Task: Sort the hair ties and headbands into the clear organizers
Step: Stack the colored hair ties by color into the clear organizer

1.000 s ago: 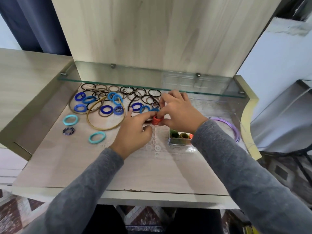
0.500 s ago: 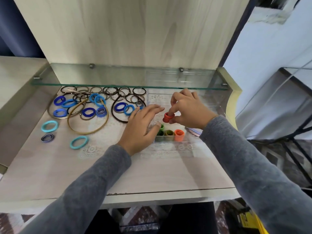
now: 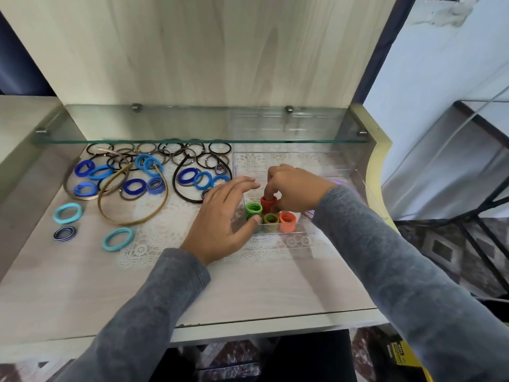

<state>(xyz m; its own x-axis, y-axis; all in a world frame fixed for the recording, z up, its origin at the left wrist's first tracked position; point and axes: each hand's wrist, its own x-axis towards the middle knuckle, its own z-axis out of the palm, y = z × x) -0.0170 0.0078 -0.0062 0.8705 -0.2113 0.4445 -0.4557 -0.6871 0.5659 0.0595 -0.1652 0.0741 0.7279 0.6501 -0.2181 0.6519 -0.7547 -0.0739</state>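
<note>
Both grips work at the small clear organizer [image 3: 297, 230] on the table [image 3: 248, 293]; going from left to right, two turquoise hair ties [image 3: 67, 212] lie at the far left of the table with a small dark striped tie [image 3: 64, 233] between them, and behind them is a heap of blue and black hair ties [image 3: 132, 172] mixed with thin headbands, one golden headband [image 3: 132, 199] and one black headband [image 3: 190, 183]. Next comes the left hand [image 3: 223, 221], released and flat, its fingers spread, the thumb touching the left wall of the organizer beside a green hair tie [image 3: 253, 208]. An olive hair tie [image 3: 271, 219] and an orange hair tie [image 3: 287, 220] stand in the front of the organizer. The right hand [image 3: 294, 188] is grasping a red hair tie [image 3: 268, 203] with fingertips, holding it down inside the organizer, behind the olive one. A bigger clear organizer [image 3: 292, 161] stands behind, under the glass shelf [image 3: 192, 133], and a purple headband [image 3: 334, 181] is partly hidden behind the right wrist.
</note>
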